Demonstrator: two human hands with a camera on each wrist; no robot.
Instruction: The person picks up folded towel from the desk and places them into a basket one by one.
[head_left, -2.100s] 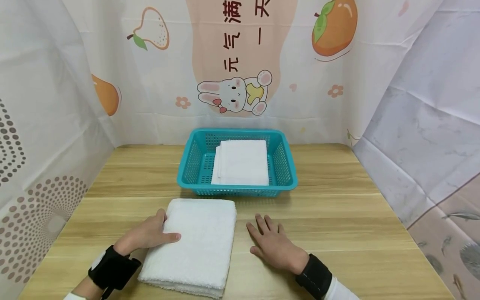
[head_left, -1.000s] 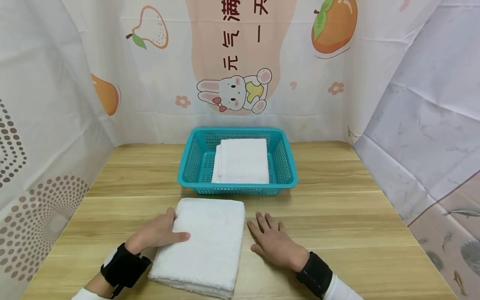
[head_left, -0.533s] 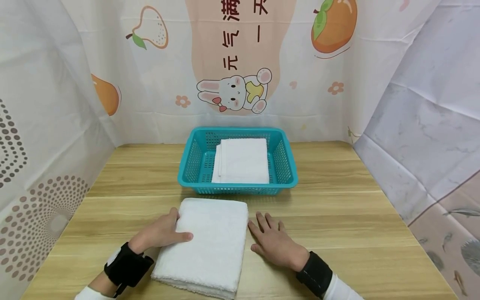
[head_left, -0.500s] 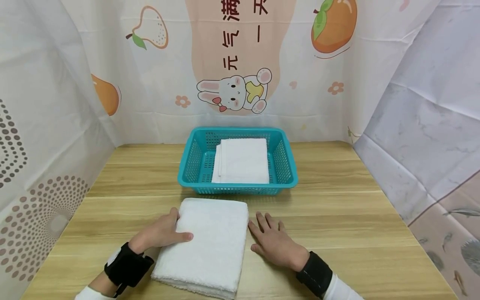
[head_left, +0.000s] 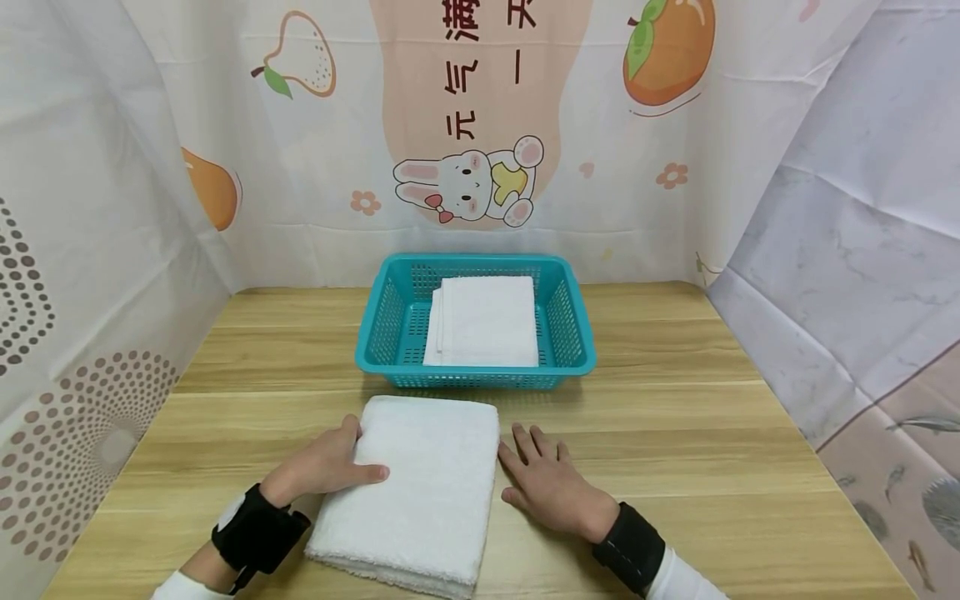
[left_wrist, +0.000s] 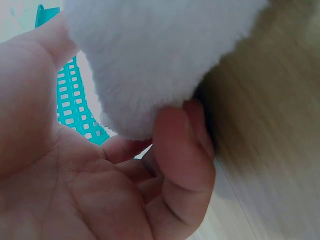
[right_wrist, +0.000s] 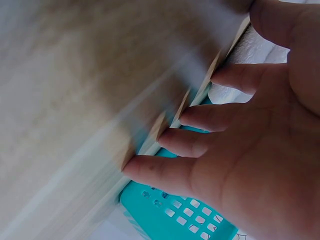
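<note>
A white towel [head_left: 420, 492], folded into a thick rectangle, lies on the wooden table in front of the basket. My left hand [head_left: 322, 462] grips its left edge, thumb on top and the other fingers curled under. In the left wrist view the fingertips [left_wrist: 180, 145] tuck beneath the fluffy towel edge [left_wrist: 145, 60]. My right hand [head_left: 551, 487] rests on the table with its fingers spread, the index fingertip right at the towel's right edge. The right wrist view shows that hand's straight fingers [right_wrist: 160, 172] touching the tabletop by their tips.
Behind the towel stands a teal plastic basket [head_left: 476, 375] with perforated sides. Inside it lies a folded white cloth [head_left: 487, 325]. The wooden table [head_left: 675, 400] stretches to both sides, and a printed curtain [head_left: 315, 167] hangs at its back edge.
My left hand has slid the folded towel to the right along the table, up to the right hand's index finger. The right hand has stayed in place.
</note>
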